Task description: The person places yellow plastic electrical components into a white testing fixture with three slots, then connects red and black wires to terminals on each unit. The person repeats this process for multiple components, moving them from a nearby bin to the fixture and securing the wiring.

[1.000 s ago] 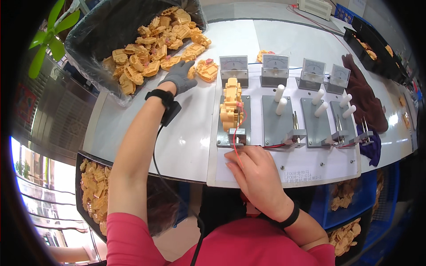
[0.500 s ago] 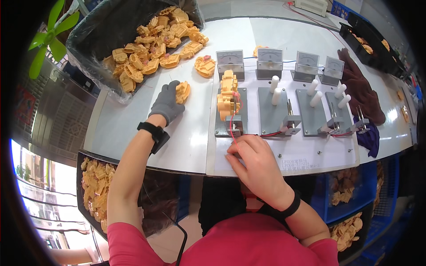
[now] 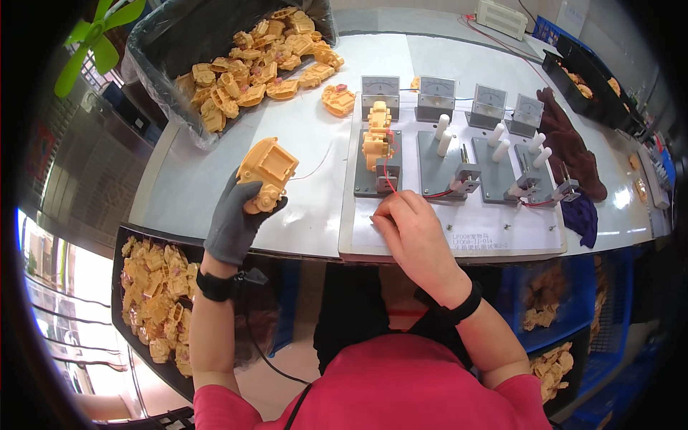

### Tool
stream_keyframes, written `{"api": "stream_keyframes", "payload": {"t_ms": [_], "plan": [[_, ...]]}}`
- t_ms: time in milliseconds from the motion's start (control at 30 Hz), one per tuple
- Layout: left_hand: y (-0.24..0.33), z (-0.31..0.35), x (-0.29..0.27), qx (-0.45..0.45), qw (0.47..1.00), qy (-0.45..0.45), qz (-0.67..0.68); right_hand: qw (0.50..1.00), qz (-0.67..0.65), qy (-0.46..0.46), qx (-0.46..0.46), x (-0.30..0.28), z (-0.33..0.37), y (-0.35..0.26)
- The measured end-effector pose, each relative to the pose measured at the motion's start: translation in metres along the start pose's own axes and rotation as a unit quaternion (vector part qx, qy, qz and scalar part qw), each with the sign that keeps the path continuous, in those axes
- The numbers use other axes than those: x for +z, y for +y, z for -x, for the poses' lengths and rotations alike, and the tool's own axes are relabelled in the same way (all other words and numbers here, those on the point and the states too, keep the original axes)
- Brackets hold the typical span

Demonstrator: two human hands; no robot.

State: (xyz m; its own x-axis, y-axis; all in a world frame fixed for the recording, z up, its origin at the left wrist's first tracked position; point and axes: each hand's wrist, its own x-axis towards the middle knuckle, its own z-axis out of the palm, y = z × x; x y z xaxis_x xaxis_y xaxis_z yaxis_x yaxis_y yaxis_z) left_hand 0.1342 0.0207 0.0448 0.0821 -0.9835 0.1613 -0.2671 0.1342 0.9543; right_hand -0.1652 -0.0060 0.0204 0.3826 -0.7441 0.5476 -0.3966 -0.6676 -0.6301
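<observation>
My left hand (image 3: 233, 222), in a grey glove, grips a yellow plastic housing (image 3: 269, 166) above the table's near left part. A rectangular recess shows on the housing, and a thin wire (image 3: 312, 170) trails from it to the right. My bare right hand (image 3: 419, 233) is closed in a pinch at the front of the leftmost grey test fixture (image 3: 367, 175). Between its fingertips runs a red wire (image 3: 390, 180), coming down from the fixture. Another yellow plastic assembly (image 3: 377, 136) is mounted on that fixture, in front of an analog panel meter (image 3: 380, 87).
More fixtures with white pegs (image 3: 443, 143) and meters (image 3: 436, 89) stand to the right. A lined bin (image 3: 154, 72) of yellow parts is at the far left, with one loose part (image 3: 337, 100) beside it. Dark cloth (image 3: 570, 147) lies right. Crates of parts (image 3: 154, 297) flank me below.
My left hand has lifted the yellow housing off the table and drawn it nearer, turning it upward. My right hand stays by the leftmost fixture with the red wire. The whole view has shifted slightly.
</observation>
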Motion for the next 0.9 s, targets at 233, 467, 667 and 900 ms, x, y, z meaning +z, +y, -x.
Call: {"api": "stream_keyframes", "payload": {"t_ms": [233,467,667,900], "plan": [[0.021,0.045,0.029,-0.156,0.903,0.076,0.394,0.993,-0.049,-0.095,0.045,-0.058,-0.011,-0.032],[0.006,0.058,0.035,-0.114,0.900,0.041,0.419,0.960,0.134,-0.244,0.037,-0.100,-0.116,-0.030],[-0.008,0.072,0.030,-0.084,0.906,0.040,0.414,0.872,0.154,-0.447,0.125,-0.062,-0.170,-0.018],[-0.027,0.086,0.041,0.125,0.982,0.129,-0.051,0.892,0.187,-0.364,0.191,-0.108,-0.212,-0.034]]}}
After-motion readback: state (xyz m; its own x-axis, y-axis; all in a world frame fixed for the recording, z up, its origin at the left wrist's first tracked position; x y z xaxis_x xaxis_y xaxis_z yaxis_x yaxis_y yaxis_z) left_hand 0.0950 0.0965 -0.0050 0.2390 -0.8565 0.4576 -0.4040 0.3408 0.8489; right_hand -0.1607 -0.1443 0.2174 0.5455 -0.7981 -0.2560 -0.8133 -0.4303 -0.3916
